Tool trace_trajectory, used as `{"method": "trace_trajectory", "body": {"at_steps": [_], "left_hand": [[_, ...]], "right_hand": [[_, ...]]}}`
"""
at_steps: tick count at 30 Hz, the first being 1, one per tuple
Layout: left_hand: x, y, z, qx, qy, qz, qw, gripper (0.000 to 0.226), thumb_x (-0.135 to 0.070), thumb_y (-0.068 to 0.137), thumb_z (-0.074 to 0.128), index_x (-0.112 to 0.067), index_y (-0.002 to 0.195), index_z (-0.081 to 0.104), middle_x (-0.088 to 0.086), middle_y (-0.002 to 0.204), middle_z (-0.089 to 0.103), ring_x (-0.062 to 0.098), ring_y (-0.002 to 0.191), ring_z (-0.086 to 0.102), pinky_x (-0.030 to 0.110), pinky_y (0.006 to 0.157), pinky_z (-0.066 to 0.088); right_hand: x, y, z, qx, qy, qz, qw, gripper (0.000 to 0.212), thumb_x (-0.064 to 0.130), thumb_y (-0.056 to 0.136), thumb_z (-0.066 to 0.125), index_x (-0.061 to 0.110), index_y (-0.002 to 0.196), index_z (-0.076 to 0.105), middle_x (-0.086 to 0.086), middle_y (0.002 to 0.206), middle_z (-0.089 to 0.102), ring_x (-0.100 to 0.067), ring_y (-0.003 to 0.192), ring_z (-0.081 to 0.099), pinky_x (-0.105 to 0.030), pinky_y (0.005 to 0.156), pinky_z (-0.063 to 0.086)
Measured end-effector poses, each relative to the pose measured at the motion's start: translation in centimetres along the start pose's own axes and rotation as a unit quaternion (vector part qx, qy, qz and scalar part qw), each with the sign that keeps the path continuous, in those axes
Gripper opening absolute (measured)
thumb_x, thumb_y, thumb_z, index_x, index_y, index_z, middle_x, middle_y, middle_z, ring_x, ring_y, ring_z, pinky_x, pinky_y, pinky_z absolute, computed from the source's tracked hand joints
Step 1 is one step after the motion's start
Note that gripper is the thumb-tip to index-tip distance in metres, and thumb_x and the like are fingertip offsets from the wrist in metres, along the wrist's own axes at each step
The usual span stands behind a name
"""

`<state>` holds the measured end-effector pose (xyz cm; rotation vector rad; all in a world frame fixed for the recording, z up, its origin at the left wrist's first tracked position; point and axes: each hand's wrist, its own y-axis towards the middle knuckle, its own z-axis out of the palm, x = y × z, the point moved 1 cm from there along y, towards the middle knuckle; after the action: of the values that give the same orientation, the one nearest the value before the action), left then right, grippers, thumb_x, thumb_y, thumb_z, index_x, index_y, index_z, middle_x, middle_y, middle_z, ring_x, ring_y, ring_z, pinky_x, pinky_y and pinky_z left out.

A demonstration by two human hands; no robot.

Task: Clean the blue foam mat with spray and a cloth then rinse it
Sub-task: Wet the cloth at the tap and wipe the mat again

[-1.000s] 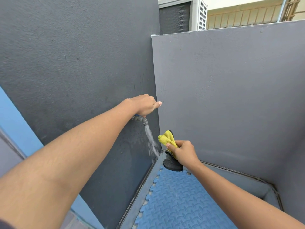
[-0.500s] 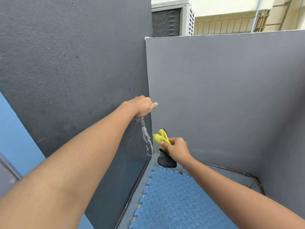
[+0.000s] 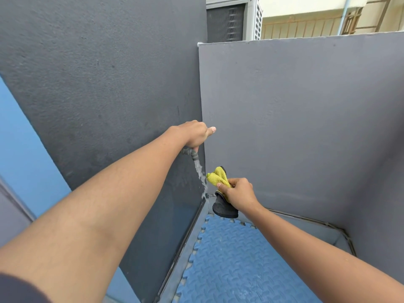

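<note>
The left hand is closed round the running tap, the right hand grips the limp yellow cloth and a dark object, while the blue foam mat, light and floppy, best lifted by its toothed edge, lies on the floor below.

Outdoor corner of a home, balcony or yard.
Grey rendered walls, wall tap running, AC unit behind.
</note>
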<state>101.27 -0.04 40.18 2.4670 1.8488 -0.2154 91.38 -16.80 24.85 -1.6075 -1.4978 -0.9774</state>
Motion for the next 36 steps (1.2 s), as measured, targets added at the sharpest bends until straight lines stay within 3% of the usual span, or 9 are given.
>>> {"method": "trace_trajectory", "body": {"at_steps": [5, 8, 11, 15, 17, 26, 29, 33, 36], "left_hand": [[-0.7, -0.5, -0.2, 0.007, -0.016, -0.017, 1.0, 0.063, -0.049, 0.112, 0.022, -0.01, 0.078, 0.058, 0.003, 0.064, 0.074, 0.027, 0.104, 0.064, 0.042, 0.109, 0.042], [-0.8, -0.7, -0.1, 0.009, -0.035, -0.037, 0.999, 0.057, -0.047, 0.112, 0.023, -0.008, 0.108, 0.064, 0.005, 0.069, 0.077, 0.026, 0.105, 0.066, 0.043, 0.107, 0.043], [-1.0, -0.8, -0.1, 0.005, -0.049, -0.047, 0.998, 0.056, -0.051, 0.11, 0.025, -0.011, 0.093, 0.061, 0.003, 0.066, 0.077, 0.024, 0.099, 0.068, 0.045, 0.106, 0.044], [-1.4, -1.1, -0.2, -0.025, -0.021, -0.03, 0.999, 0.04, -0.035, 0.114, 0.027, -0.015, 0.125, 0.06, 0.007, 0.106, 0.073, 0.027, 0.105, 0.061, 0.045, 0.098, 0.046], [-1.5, -1.0, -0.3, -0.039, -0.028, -0.036, 0.998, 0.037, -0.041, 0.113, 0.024, -0.015, 0.111, 0.05, 0.011, 0.118, 0.059, 0.029, 0.105, 0.052, 0.047, 0.094, 0.039], [-2.5, 0.5, -0.5, -0.005, 0.024, -0.115, 0.993, 0.051, 0.0, 0.101, 0.036, -0.017, 0.148, 0.047, 0.012, 0.156, 0.04, 0.035, 0.142, 0.04, 0.051, 0.113, 0.041], [-4.6, -1.0, 0.2, -0.149, 0.068, -0.103, 0.981, 0.041, -0.002, 0.099, 0.048, -0.009, 0.14, 0.049, 0.015, 0.15, 0.041, 0.034, 0.144, 0.035, 0.05, 0.115, 0.033], [-7.2, -6.4, 6.0, -0.411, 0.019, 0.109, 0.905, 0.025, -0.02, 0.096, 0.063, -0.007, 0.117, 0.062, 0.011, 0.124, 0.06, 0.031, 0.136, 0.051, 0.05, 0.109, 0.041], [-9.1, -11.0, 14.4, -0.414, -0.067, 0.186, 0.888, 0.02, -0.022, 0.096, 0.061, -0.007, 0.109, 0.064, 0.007, 0.105, 0.064, 0.029, 0.095, 0.064, 0.044, 0.079, 0.051]], "right_hand": [[0.3, -0.1, -0.3, -0.001, -0.003, -0.006, 1.0, 0.015, 0.041, 0.088, 0.071, 0.028, 0.08, 0.074, -0.002, 0.077, 0.073, -0.019, 0.074, 0.066, -0.035, 0.064, 0.051], [0.4, -0.3, -0.5, 0.001, -0.007, -0.011, 1.0, 0.014, 0.041, 0.088, 0.071, 0.029, 0.08, 0.073, -0.001, 0.077, 0.073, -0.02, 0.076, 0.067, -0.038, 0.068, 0.055], [0.6, -0.4, -0.8, -0.002, -0.006, -0.012, 1.0, 0.015, 0.042, 0.087, 0.071, 0.028, 0.082, 0.075, -0.001, 0.077, 0.074, -0.021, 0.079, 0.069, -0.042, 0.073, 0.057], [1.0, -0.4, -1.2, -0.004, -0.007, -0.011, 1.0, 0.018, 0.043, 0.087, 0.07, 0.026, 0.085, 0.076, -0.003, 0.078, 0.074, -0.022, 0.077, 0.069, -0.043, 0.071, 0.057], [1.1, -0.4, -1.3, -0.005, -0.009, -0.01, 1.0, 0.019, 0.043, 0.087, 0.07, 0.025, 0.084, 0.076, -0.003, 0.078, 0.074, -0.021, 0.075, 0.068, -0.041, 0.069, 0.056], [-0.5, -0.6, -2.5, 0.003, -0.045, -0.03, 0.999, 0.026, 0.043, 0.088, 0.068, 0.022, 0.073, 0.071, 0.005, 0.057, 0.058, -0.012, 0.053, 0.05, -0.03, 0.054, 0.039], [-2.2, -0.8, -2.8, 0.004, -0.054, -0.031, 0.998, 0.03, 0.042, 0.089, 0.067, 0.021, 0.067, 0.066, 0.007, 0.052, 0.051, -0.013, 0.051, 0.047, -0.028, 0.053, 0.036], [-6.7, -1.2, -1.5, 0.02, -0.079, -0.007, 0.997, 0.031, 0.039, 0.089, 0.067, 0.019, 0.065, 0.063, 0.002, 0.054, 0.052, -0.021, 0.059, 0.05, -0.032, 0.055, 0.037], [-12.3, -1.5, 0.7, 0.024, -0.093, 0.022, 0.995, 0.024, 0.035, 0.091, 0.066, 0.029, 0.114, 0.07, -0.002, 0.089, 0.074, -0.025, 0.092, 0.065, -0.038, 0.078, 0.053]]}}
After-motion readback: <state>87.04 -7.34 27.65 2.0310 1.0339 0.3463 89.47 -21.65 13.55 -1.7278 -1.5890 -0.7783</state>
